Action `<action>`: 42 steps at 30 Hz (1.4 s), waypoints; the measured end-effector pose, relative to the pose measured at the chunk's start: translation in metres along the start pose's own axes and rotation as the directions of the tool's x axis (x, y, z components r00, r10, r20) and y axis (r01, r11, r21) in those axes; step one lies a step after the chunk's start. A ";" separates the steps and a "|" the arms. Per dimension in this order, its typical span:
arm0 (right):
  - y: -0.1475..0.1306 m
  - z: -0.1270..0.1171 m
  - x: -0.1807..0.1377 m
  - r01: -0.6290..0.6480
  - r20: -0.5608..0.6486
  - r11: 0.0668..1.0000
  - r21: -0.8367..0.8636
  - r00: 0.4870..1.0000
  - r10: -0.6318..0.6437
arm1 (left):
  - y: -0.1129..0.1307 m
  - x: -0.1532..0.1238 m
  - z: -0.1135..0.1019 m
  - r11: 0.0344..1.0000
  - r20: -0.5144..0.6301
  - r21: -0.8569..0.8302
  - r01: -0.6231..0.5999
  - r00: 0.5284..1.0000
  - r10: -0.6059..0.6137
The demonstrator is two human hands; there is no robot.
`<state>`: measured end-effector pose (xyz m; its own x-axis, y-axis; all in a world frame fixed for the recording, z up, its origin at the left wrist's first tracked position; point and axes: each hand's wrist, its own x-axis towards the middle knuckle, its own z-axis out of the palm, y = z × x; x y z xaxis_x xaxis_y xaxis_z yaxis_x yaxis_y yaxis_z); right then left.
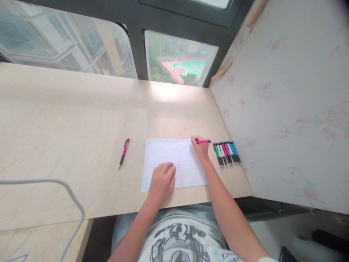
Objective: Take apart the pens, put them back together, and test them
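A sheet of white paper [180, 163] lies on the desk in front of me, with a row of small marks along its top edge. My right hand [201, 148] grips a pink and black pen [204, 141] at the paper's upper right corner; the pen's tip is hidden by my fingers. On the lower left part of the sheet rests my left hand [163, 178], palm down, fingers slightly bent and nothing seen in them. Another pink pen [124, 153] with a black grip lies left of the paper.
Right of the paper, several pens [227, 153] in green, white, pink, purple and blue lie side by side near the flowered wall [278, 109]. A grey cable [67, 187] loops over the desk [89, 134] at left. Windows [180, 58] stand behind the desk.
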<state>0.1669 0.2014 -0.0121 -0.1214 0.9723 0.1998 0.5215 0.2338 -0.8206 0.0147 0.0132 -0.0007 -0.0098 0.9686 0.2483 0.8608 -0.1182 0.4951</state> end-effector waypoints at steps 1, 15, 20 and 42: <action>0.000 0.000 0.000 0.006 0.001 1.000 -0.009 1.000 -0.006 | 0.000 0.000 0.000 1.000 0.003 -0.003 0.000 1.000 0.000; 0.000 0.001 -0.001 0.054 0.002 0.995 -0.084 0.999 -0.054 | 0.001 0.000 -0.001 1.000 0.012 -0.013 -0.002 1.000 0.003; 0.001 0.001 -0.001 0.043 -0.027 0.994 -0.097 0.999 -0.045 | 0.000 -0.001 -0.001 1.000 0.010 -0.015 0.000 1.000 0.000; 0.001 0.002 -0.001 0.008 -0.041 0.998 -0.070 0.999 -0.011 | 0.001 0.000 -0.001 1.000 -0.001 -0.013 -0.004 1.000 0.004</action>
<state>0.1662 0.2010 -0.0142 -0.0923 0.9686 0.2309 0.5780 0.2409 -0.7796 0.0151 0.0126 0.0001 -0.0065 0.9680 0.2509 0.8543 -0.1250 0.5045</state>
